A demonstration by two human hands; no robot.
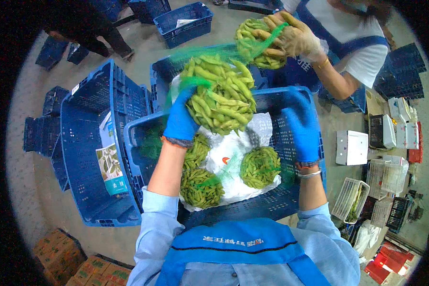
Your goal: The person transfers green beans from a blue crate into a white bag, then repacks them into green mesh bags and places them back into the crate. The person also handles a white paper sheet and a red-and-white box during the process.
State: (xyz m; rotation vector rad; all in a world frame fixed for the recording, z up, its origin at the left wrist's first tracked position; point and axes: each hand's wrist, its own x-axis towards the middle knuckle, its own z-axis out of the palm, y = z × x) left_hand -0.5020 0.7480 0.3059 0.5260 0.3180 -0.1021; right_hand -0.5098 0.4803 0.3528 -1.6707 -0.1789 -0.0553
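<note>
In a blue glove, my left hand [183, 118] grips the gathered green mesh of a bag of green soybean pods [223, 96], lifted above a blue plastic crate [316, 143]. My right hand [302, 125], also gloved in blue and blurred, is spread over the crate's right side with nothing seen in it. Below, on a white plastic sheet [232, 153], lie more mesh bags of pods: one at the right [261, 167], one at the lower left [201, 188] and one partly behind my left forearm [196, 152].
Across the crate, a co-worker's gloved hand [300, 41] holds another netted bag of pods [257, 44]. An empty-looking blue crate [87, 153] with printed bags stands tilted at the left. White boxes [352, 147] and baskets [350, 200] stand at the right, cardboard cartons [59, 254] at the lower left.
</note>
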